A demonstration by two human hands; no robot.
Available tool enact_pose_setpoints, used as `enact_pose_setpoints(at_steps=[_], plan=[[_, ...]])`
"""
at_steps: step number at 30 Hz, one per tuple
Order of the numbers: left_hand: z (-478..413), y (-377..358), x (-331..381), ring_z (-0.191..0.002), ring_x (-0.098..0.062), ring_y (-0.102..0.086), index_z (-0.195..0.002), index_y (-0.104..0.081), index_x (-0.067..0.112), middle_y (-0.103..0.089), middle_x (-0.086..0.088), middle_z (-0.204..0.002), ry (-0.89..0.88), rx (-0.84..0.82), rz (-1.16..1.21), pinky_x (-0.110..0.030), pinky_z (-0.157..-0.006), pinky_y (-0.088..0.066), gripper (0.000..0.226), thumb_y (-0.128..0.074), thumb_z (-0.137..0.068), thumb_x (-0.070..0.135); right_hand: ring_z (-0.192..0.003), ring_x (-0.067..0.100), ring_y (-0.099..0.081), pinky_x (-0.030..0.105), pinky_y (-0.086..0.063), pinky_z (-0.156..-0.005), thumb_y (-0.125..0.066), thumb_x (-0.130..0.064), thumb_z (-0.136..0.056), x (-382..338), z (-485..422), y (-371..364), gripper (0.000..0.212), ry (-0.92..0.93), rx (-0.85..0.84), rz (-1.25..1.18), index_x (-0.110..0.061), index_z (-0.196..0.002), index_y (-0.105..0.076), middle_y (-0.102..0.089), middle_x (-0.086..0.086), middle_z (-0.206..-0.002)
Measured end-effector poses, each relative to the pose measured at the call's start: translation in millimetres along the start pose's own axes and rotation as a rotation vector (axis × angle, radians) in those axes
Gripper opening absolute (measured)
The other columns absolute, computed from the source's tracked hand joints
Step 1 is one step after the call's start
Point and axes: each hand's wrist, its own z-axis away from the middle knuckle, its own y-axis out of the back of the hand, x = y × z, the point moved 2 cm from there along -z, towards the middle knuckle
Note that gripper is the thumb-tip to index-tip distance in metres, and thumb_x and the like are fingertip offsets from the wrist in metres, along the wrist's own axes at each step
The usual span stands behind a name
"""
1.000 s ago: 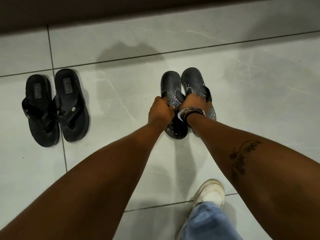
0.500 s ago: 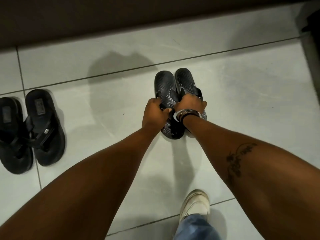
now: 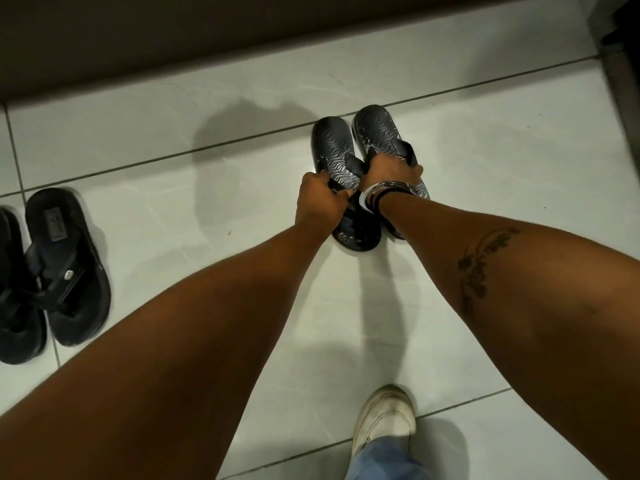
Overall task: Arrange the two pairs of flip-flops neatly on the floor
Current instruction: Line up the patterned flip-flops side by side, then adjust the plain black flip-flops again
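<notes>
Two dark flip-flops with a silver wave pattern lie side by side on the pale tiled floor, toes pointing away from me. My left hand (image 3: pixel 320 197) grips the strap of the left patterned flip-flop (image 3: pixel 334 152). My right hand (image 3: pixel 393 171), with bangles at the wrist, grips the strap of the right patterned flip-flop (image 3: pixel 379 133). A plain black pair sits at the far left: one black flip-flop (image 3: pixel 65 265) fully in view, the other black flip-flop (image 3: pixel 15 299) cut by the frame edge, its strap overlapping its neighbour.
A dark wall base (image 3: pixel 242 39) runs along the top, close behind the patterned pair. A dark object (image 3: pixel 620 36) stands at the top right corner. My white shoe (image 3: pixel 384 415) and jeans leg are at the bottom.
The patterned pair has slid away from me toward the wall under both hands. The view has shifted right, so the black pair now sits at the left edge.
</notes>
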Motion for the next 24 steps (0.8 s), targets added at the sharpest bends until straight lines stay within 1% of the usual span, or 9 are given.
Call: enact_pose_setpoints(at_steps=[2, 5, 7, 9, 10, 12, 14, 19, 24], plan=[[0, 0, 0, -0.098, -0.028, -0.067, -0.115, -0.066, 0.005, -0.066, -0.015, -0.115, 0.011, -0.009, 0.009, -0.037, -0.091, -0.055, 0.038, -0.072, -0.081, 0.021, -0.099, 0.033, -0.061, 0.048, -0.034, -0.101, -0.062, -0.025, -0.076, 0, 0, -2, 0.023, -0.004, 0.002, 0.019, -0.021, -0.061, -0.045, -0.070, 0.009, -0.091], [0, -1, -1, -0.097, -0.028, -0.068, -0.115, -0.066, 0.005, -0.067, -0.014, -0.113, 0.045, -0.015, 0.052, -0.034, -0.088, -0.056, 0.038, -0.073, -0.081, 0.020, -0.101, 0.034, -0.061, 0.048, -0.033, -0.102, -0.062, -0.026, -0.077, 0, 1, -2, 0.012, 0.007, 0.000, 0.031, -0.021, -0.070, -0.053, -0.070, 0.010, -0.093], [1, -1, 1, -0.096, -0.028, -0.068, -0.114, -0.065, 0.003, -0.068, -0.010, -0.108, 0.061, -0.019, 0.088, -0.024, -0.078, -0.054, 0.037, -0.073, -0.081, 0.019, -0.101, 0.034, -0.060, 0.049, -0.032, -0.103, -0.057, -0.032, -0.082, 0, 2, -1, 0.013, 0.012, -0.001, 0.026, -0.021, -0.075, -0.058, -0.070, 0.010, -0.095], [6, 3, 3, -0.100, -0.029, -0.067, -0.117, -0.062, 0.002, -0.065, -0.005, -0.101, 0.073, 0.017, 0.130, -0.010, -0.069, -0.046, 0.038, -0.070, -0.084, 0.019, -0.107, 0.034, -0.056, 0.052, -0.029, -0.104, -0.052, -0.039, -0.085, 1, 6, 3, 0.025, 0.014, 0.007, 0.089, -0.018, -0.086, -0.065, -0.067, 0.013, -0.104], [11, 7, 3, -0.107, -0.031, -0.064, -0.122, -0.059, 0.001, -0.064, -0.008, -0.106, 0.081, 0.039, 0.134, -0.008, -0.074, -0.045, 0.041, -0.067, -0.087, 0.021, -0.112, 0.034, -0.052, 0.056, -0.026, -0.106, -0.050, -0.042, -0.086, 1, 10, 4, 0.031, 0.024, 0.025, 0.142, -0.016, -0.094, -0.066, -0.064, 0.014, -0.111], [22, 18, 0, -0.124, -0.033, -0.053, -0.134, -0.049, -0.002, -0.055, -0.019, -0.132, 0.095, 0.070, 0.085, -0.023, -0.095, -0.043, 0.051, -0.059, -0.093, 0.026, -0.121, 0.036, -0.044, 0.060, -0.019, -0.108, -0.047, -0.045, -0.087, 2, 24, 9, 0.041, 0.060, 0.071, 0.194, -0.014, -0.110, -0.062, -0.056, 0.017, -0.126], [39, 41, -11, -0.131, -0.032, -0.047, -0.138, -0.045, -0.001, -0.047, -0.020, -0.141, 0.079, 0.101, 0.039, -0.029, -0.106, -0.035, 0.052, -0.054, -0.096, 0.027, -0.126, 0.036, -0.041, 0.059, -0.020, -0.108, -0.044, -0.044, -0.087, 0, 46, 12, 0.044, 0.121, 0.081, 0.188, -0.015, -0.117, -0.058, -0.051, 0.019, -0.131], [77, 137, -67, -0.126, -0.028, -0.052, -0.132, -0.054, 0.007, -0.050, -0.011, -0.139, 0.083, 0.205, -0.133, -0.040, -0.104, -0.044, 0.042, -0.049, -0.097, 0.030, -0.113, 0.037, -0.048, 0.051, -0.029, -0.102, -0.051, -0.042, -0.086, -37, 100, 0, 0.042, 0.296, 0.105, 0.209, -0.008, -0.107, -0.064, -0.058, 0.021, -0.117], [90, 254, -142, -0.119, -0.034, -0.054, -0.121, -0.061, 0.002, -0.055, -0.016, -0.130, 0.231, 0.401, -0.254, -0.042, -0.099, -0.045, 0.036, -0.051, -0.094, 0.024, -0.108, 0.037, -0.053, 0.045, -0.040, -0.091, -0.054, -0.043, -0.086, -144, 155, -34, 0.044, 0.415, -0.070, 0.123, -0.004, -0.105, -0.062, -0.059, 0.019, -0.112]])
